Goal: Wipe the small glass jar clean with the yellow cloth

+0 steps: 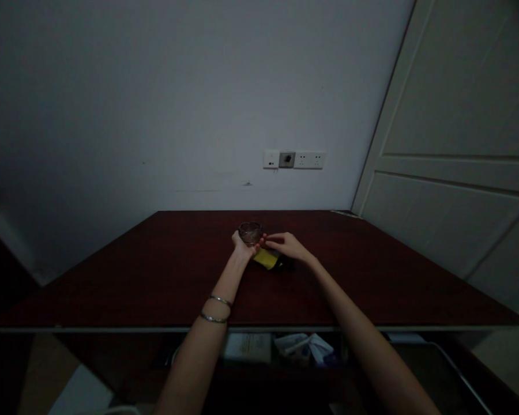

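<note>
My left hand [243,246] is closed round a small clear glass bowl [251,233], holding it from the left and below over the table; what is inside cannot be made out. To the right of the bowl, close to its rim, is my right hand [288,245], palm down, its fingers reaching left with a small gap between thumb and fingers. I see nothing held in it. A yellow and black item [266,259], perhaps a cloth or packet, lies on the table beneath my hands, partly covered by the right one.
The dark red tabletop [155,276] runs back to a pale wall with sockets [309,160]. At right stands a white panelled door [450,144]. Under the table's front edge, a shelf holds a pale box [247,348] and a white plastic bag [305,347].
</note>
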`<state>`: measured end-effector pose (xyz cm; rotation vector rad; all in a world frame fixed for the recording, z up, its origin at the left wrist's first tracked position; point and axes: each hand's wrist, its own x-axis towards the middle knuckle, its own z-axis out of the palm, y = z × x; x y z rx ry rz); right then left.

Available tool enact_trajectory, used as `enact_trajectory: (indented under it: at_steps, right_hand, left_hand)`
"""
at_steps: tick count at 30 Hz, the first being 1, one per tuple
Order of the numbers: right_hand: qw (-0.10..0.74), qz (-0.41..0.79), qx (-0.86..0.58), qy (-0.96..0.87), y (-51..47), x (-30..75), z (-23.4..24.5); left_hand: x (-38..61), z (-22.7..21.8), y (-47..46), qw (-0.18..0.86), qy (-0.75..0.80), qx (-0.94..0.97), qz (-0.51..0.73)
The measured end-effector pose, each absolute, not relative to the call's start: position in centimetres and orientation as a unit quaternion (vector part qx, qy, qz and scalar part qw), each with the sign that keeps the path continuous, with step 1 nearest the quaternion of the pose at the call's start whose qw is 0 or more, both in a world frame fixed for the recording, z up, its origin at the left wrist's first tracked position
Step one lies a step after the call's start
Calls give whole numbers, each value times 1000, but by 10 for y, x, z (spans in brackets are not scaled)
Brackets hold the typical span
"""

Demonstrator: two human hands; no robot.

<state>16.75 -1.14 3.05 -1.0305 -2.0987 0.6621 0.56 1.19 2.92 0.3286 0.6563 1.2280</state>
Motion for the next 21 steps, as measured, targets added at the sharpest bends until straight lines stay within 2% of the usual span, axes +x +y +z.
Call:
enact_trajectory:
  at_steps: [3, 5, 15, 21]
  right_hand:
    - [434, 305, -405, -745, -4, 176, 34]
    - [456, 317, -395, -732, -1, 175, 34]
    - [469, 384, -327, -725, 16, 142, 24]
    - [481, 376, -325, -722, 21, 137, 18]
  left_hand:
    - [5, 27, 15, 758, 293, 150, 563]
    - [6, 25, 18, 755, 286, 144, 572]
    - [13, 23, 18, 757, 277, 178, 565]
    - [13, 23, 18, 749, 319, 167, 556]
